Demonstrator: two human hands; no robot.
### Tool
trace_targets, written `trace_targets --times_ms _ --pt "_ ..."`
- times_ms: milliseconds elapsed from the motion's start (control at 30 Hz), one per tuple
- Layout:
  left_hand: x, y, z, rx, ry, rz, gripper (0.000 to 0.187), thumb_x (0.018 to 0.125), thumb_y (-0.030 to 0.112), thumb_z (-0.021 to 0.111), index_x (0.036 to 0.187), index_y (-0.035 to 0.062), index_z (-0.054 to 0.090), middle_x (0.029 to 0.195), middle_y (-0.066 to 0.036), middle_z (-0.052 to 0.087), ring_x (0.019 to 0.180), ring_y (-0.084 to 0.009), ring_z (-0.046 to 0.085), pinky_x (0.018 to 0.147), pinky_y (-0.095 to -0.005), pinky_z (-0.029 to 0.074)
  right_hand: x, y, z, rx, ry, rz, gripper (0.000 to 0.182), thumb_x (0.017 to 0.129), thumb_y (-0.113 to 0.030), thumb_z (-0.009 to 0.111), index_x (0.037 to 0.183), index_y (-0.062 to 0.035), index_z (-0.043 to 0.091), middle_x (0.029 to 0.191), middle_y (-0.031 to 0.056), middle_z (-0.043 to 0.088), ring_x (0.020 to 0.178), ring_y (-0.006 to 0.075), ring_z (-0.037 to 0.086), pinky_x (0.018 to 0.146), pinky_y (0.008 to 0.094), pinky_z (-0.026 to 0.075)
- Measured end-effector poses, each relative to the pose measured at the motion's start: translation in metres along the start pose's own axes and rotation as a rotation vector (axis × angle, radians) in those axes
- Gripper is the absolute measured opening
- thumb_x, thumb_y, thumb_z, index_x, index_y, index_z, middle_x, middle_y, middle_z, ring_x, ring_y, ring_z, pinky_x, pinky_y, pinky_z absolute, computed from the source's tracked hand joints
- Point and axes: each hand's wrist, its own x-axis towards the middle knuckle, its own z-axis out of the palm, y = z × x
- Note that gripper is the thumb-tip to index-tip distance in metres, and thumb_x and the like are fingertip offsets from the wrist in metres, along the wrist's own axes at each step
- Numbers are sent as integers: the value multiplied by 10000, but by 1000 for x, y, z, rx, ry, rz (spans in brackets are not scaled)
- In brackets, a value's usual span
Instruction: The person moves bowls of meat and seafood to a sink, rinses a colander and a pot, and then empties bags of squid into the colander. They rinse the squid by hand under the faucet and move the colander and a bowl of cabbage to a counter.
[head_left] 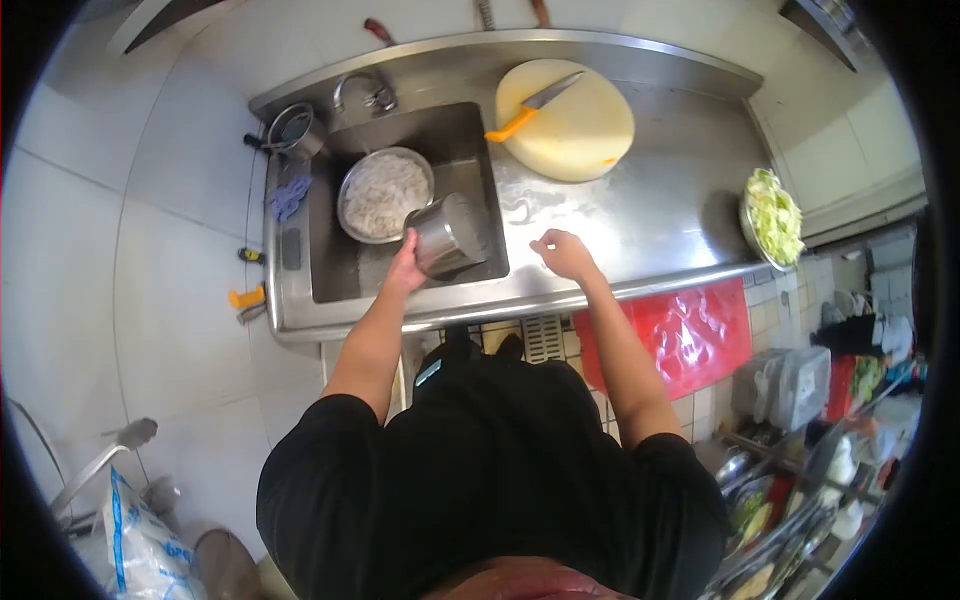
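Note:
My left hand (407,266) grips a steel pot (450,236) by its side, low over the right part of the sink (330,270). The pot is tilted, with its closed bottom towards me. Just behind it in the sink stands a round metal bowl (347,205) full of pale, whitish pieces, whose kind I cannot make out. Over the front of the steel counter, right of the sink, my right hand (566,256) is loosely curled, with nothing visible in it.
A yellow-handled knife (520,120) lies on a round cutting board (580,130). At the counter's right end is a bowl of chopped cabbage (773,218). The faucet (375,95), a metal pot (297,133) and a blue cloth (290,198) border the sink. A red sheet (690,340) is below the counter.

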Motion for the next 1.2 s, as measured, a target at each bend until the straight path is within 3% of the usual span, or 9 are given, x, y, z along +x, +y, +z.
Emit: trace_targets --times_ms 267,433,533,633,700,800,833,933,1200 --pt "-5 17 -39 -141 72 95 630 977 555 380 1348 54 473 1377 -117 518 1277 -289 465 1097 -465 350 -71 58 -12 87 135 244 356 847 -346 647 932 -3 689 946 195 693 933 311 659 843 377 495" --pt "-9 41 -34 93 35 108 323 859 265 718 1062 23 651 1073 -143 668 976 -265 646 928 -409 501 -79 51 -4 61 272 217 375 847 -317 644 1080 -25 624 1002 186 684 999 331 639 874 397 496" --pt "-47 59 67 848 -148 291 260 813 169 735 1005 7 669 977 -113 697 881 -221 666 847 -350 520 -72 15 -6 88 311 108 607 815 -230 684 1350 -86 437 1247 226 570 1109 383 582 938 421 472" --pt "-55 39 146 1426 -379 251 266 744 166 769 919 -13 678 871 -101 719 738 -160 664 712 -300 531 -80 -41 -25 -130 231 -94 959 720 -181 773 1501 -212 217 1500 276 209 1287 479 386 1051 479 383" --pt "-46 7 184 1845 -692 570 277 713 235 750 819 1 644 820 -156 685 707 -285 669 660 -386 522 -72 -34 -24 -336 284 -349 1121 645 -197 826 1525 -299 140 1534 288 95 1370 514 224 1099 547 310" --pt "-39 -40 230 2149 -837 830 219 693 225 739 820 82 632 848 -79 625 937 -286 606 952 -471 413 -60 11 -28 -391 329 -339 579 577 -200 841 1129 -155 670 1515 255 230 1350 495 283 1083 551 308" --pt "-38 -52 239 2118 -794 1061 269 698 232 748 913 102 653 964 -65 628 1043 -272 573 1050 -514 334 -61 28 -29 -362 438 -313 304 559 -186 834 823 -92 716 1447 228 370 1299 472 355 1059 548 335" --pt "-42 -74 270 1873 -609 1168 336 718 231 747 1026 127 661 1091 -75 612 1129 -267 535 1101 -550 260 -70 98 -40 -281 581 -217 231 613 -138 785 833 -107 719 1315 181 483 1237 404 433 1057 538 342" --pt "-22 -58 166 1686 -10 733 265 791 180 733 1029 80 676 1028 -105 648 922 -252 632 837 -350 508 -28 223 -110 -374 648 76 162 767 -153 656 916 -148 719 1191 145 554 1056 314 560 1073 510 336"
